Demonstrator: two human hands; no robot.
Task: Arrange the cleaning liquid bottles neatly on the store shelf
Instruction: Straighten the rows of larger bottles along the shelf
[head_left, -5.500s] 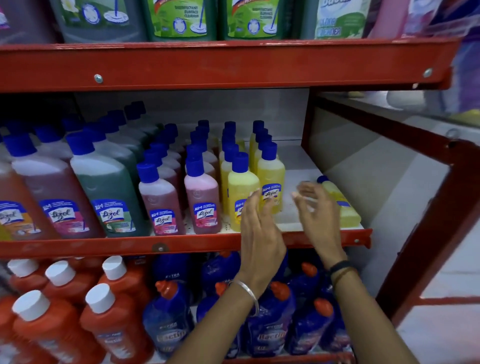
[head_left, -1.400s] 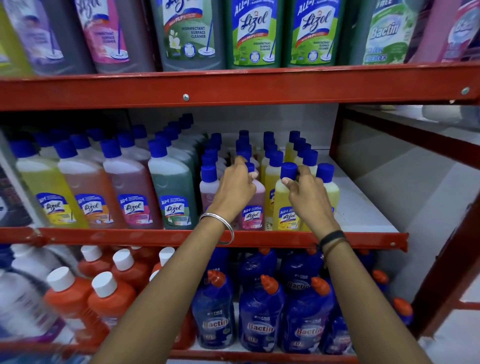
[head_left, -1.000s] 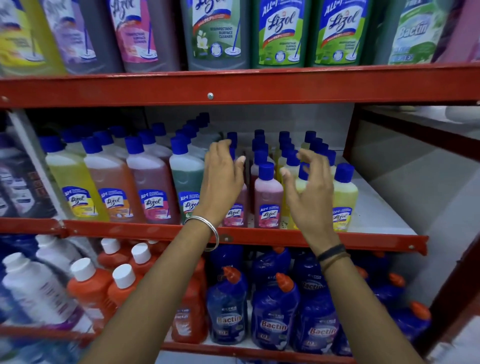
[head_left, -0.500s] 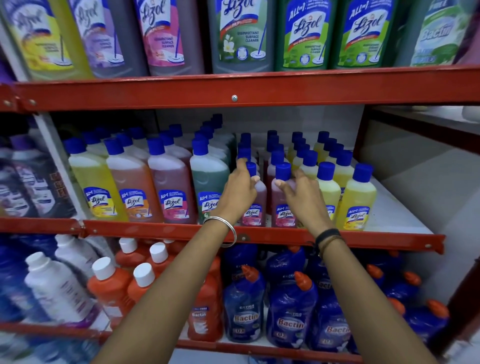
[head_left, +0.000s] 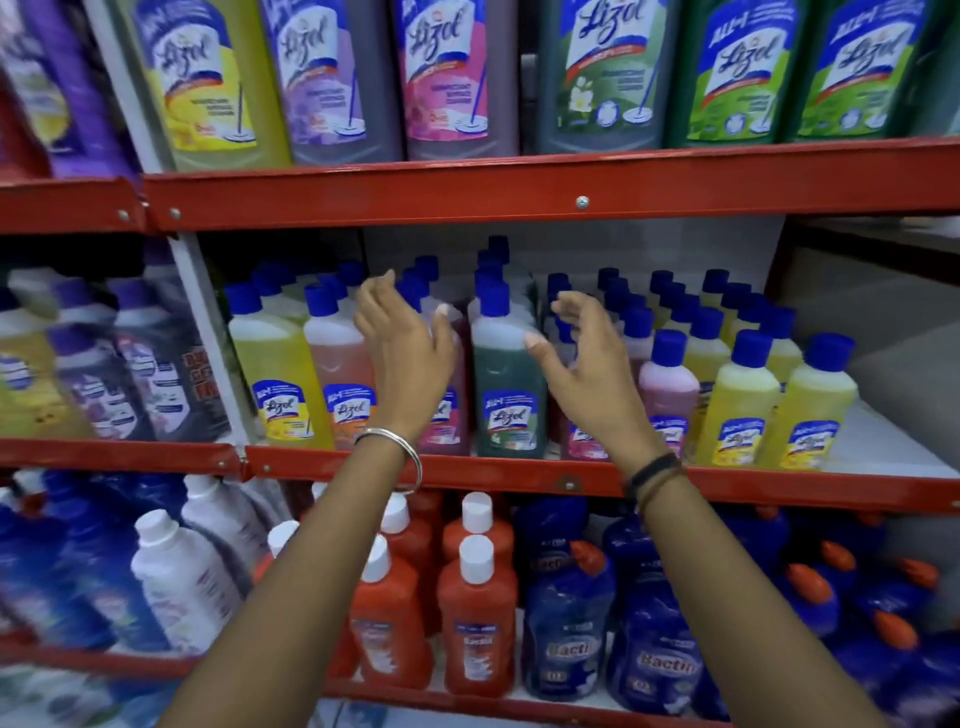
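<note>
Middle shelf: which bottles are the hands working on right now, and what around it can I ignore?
In play:
- left hand, open
- right hand, open
- green bottle between the hands
- pink bottle behind the left hand
- small yellow bottles

Ignore:
- large bottles on the top shelf
- orange bottles below
- blue Bactin bottles below

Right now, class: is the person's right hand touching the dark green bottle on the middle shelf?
Cannot tell. In the head view the open right hand overlaps the dark green bottle at its right edge, thumb tip over its shoulder; one blurred view shows neither contact nor gap.
</note>
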